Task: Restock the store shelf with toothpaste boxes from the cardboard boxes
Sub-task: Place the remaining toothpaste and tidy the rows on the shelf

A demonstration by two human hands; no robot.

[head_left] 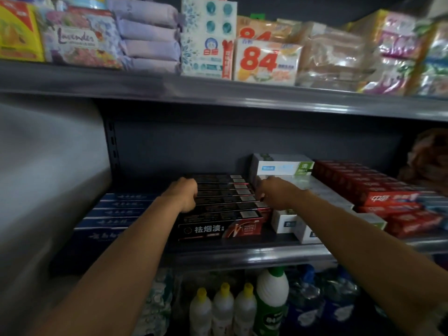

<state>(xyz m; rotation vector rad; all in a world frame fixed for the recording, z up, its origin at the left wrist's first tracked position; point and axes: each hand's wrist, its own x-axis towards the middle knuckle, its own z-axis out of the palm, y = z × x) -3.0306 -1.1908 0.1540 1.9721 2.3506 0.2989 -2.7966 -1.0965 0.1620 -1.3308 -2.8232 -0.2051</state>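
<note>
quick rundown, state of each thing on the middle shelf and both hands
black toothpaste boxes: lying flat in a tight row, gripped at both ends
left hand: fingers curled on the row's left end
right hand: fingers curled on the row's right end
blue toothpaste boxes: flat, stacked left of the black row
white toothpaste boxes: flat, partly behind the right arm
red toothpaste boxes: flat, stacked on the right

A shop: grey metal shelves [242, 95] (tiered) packed with toothpaste boxes [225, 209], tissue packs [266, 60], cleaner bottles [271, 299].
</note>
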